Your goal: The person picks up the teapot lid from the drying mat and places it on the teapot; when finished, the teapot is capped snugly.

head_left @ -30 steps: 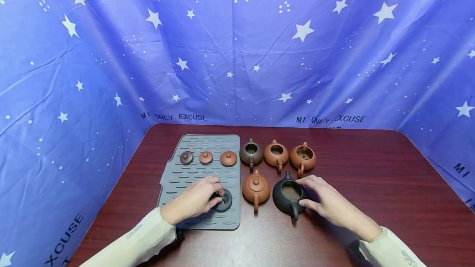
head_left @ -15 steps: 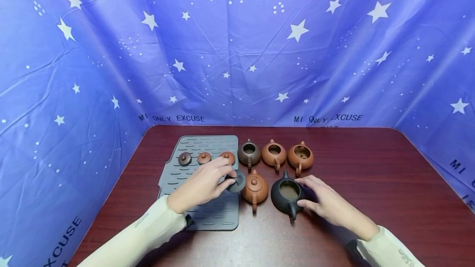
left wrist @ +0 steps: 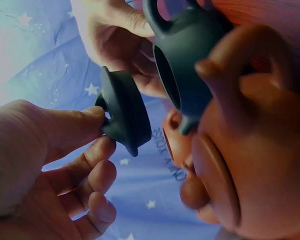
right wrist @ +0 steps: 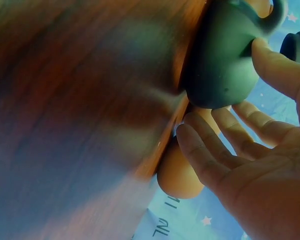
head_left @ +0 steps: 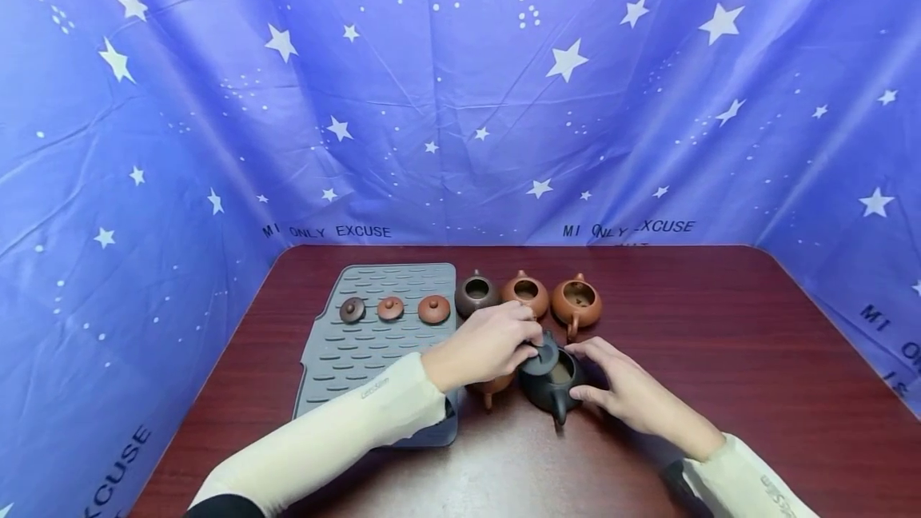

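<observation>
Currently: one black lid point(left wrist: 135, 112), its knob pinched between thumb and fingers of the left hand point(head_left: 482, 348), presumably leaving the rim unobstructed, held just off the mouth of one black teapot point(head_left: 536, 395). Right hand point(head_left: 633, 386): fingers spread, thumb apart from them, set against the pot's side, probably steadying it on the counter point(head_left: 691, 326).

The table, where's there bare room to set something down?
The red-brown table is bare right of the rightmost orange teapot, left of the gray mat, and in front of the black teapot between the sleeves. It's crowded beside the black teapot: the right hand touches it, and the left hand holds a black lid close by.
</observation>
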Demonstrator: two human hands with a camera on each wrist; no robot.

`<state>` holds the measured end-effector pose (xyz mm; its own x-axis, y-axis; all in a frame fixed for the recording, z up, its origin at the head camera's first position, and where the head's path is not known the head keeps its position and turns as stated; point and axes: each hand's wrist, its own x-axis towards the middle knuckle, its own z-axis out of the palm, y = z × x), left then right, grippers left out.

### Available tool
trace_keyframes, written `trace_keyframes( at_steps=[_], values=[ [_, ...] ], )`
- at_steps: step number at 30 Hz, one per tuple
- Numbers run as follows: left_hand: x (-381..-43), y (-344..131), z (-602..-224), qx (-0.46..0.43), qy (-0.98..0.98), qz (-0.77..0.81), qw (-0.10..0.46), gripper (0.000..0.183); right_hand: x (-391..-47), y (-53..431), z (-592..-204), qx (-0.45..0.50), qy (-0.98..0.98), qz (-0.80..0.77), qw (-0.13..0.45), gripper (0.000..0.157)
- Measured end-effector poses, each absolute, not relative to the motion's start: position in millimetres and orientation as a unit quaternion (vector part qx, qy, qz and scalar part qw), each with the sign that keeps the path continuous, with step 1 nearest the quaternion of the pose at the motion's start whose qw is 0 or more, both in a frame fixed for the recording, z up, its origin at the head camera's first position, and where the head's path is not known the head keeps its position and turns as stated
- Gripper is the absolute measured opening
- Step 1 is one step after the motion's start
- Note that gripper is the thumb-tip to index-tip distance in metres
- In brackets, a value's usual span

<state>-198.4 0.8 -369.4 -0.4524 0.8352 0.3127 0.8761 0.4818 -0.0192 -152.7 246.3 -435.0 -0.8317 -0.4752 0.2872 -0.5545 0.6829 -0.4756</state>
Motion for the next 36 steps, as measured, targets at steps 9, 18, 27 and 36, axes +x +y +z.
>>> trace_keyframes(
  at_steps=[9,18,27,36],
  values=[
    [-200.0,24.3,-377.2,-0.486,-0.869,-0.034,0.091,0.005,-157.1,241.2,-433.7,0.298,-0.907,0.284,0.085,0.049],
    [-205.4,34.1,-386.2,-0.482,-0.872,-0.036,0.07,0.005,-158.3,238.5,-432.4,0.303,-0.906,0.285,0.083,0.048],
    [-203.5,30.0,-388.7,-0.465,-0.883,-0.047,0.049,0.006,-159.9,236.8,-433.3,0.3,-0.908,0.284,0.068,0.049],
    [-216.3,-24.1,-364.2,-0.426,-0.895,-0.106,0.076,0.011,-166.6,243.4,-417.0,0.282,-0.912,0.292,0.057,0.059]
  ],
)
